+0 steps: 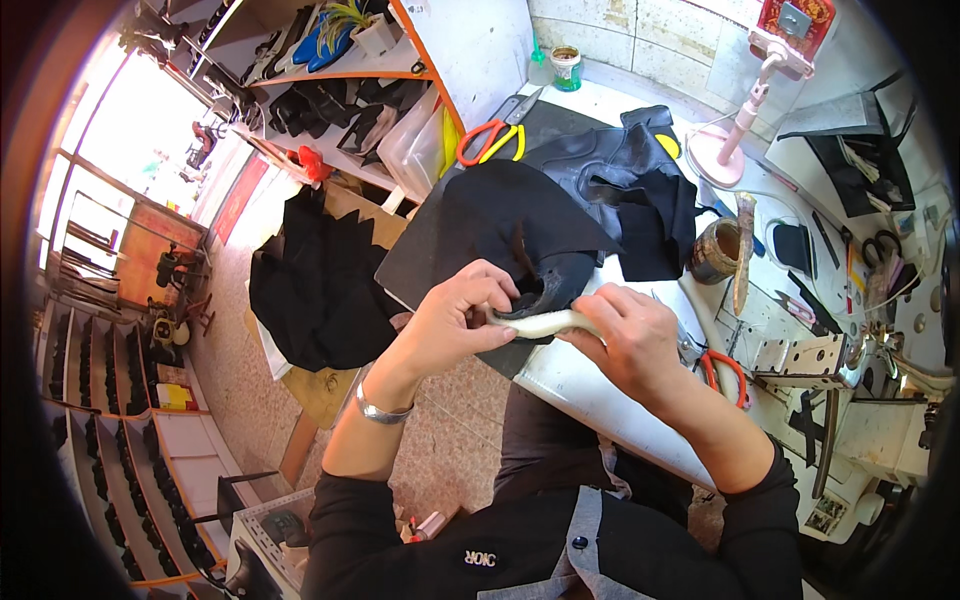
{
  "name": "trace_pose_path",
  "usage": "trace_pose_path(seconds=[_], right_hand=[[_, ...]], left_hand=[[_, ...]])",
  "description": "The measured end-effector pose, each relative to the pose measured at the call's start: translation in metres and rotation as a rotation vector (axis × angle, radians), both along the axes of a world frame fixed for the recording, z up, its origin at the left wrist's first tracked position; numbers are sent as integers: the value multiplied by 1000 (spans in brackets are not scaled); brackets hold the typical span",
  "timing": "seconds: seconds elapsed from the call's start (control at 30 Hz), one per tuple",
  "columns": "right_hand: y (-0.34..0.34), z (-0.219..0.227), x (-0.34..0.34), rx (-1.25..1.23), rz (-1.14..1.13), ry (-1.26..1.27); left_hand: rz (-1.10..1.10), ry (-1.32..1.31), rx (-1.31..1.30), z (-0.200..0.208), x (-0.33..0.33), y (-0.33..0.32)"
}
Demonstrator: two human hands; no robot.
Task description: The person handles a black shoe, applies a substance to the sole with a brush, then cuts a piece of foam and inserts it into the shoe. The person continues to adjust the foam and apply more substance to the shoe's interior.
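Note:
My left hand (455, 315) and my right hand (637, 338) each pinch one end of a thick, smooth, cream-white strip (545, 323), slightly curved. Whether it is hollow or solid I cannot tell. Right behind it, on a dark grey board (405, 262), lies a black piece of leather or fabric (530, 205) with a curled opening facing me. The left fingertips touch the edge of that opening, where the strip lies along it. Farther back rests a black leather piece with cut-outs (600, 160).
Scissors with red and yellow handles (492, 140) lie at the back of the white table; red-handled pliers (722, 375) are right of my right hand. A brown open jar (716, 250) holds a stick. Black cloth (320, 285) hangs at the left. A sewing machine (850, 370) stands right.

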State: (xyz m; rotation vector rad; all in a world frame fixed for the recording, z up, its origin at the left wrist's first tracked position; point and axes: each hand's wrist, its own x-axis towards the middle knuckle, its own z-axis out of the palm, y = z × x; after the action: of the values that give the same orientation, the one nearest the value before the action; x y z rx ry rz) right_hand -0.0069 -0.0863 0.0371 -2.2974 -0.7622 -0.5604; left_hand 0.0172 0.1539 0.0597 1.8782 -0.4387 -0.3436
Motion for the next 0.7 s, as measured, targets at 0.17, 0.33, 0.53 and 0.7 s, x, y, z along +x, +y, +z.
trace_pose_path(seconds=[0.17, 0.33, 0.53, 0.7], right_hand=[[12, -19, 4, 1, 95, -62], [22, -33, 4, 84, 133, -55], [28, -34, 3, 77, 154, -37], [26, -39, 7, 9, 196, -89]], left_hand=[[-54, -74, 144, -2, -16, 8], [32, -475, 507, 6, -37, 4], [285, -676, 704, 3, -57, -31], [323, -641, 640, -20, -54, -37]])
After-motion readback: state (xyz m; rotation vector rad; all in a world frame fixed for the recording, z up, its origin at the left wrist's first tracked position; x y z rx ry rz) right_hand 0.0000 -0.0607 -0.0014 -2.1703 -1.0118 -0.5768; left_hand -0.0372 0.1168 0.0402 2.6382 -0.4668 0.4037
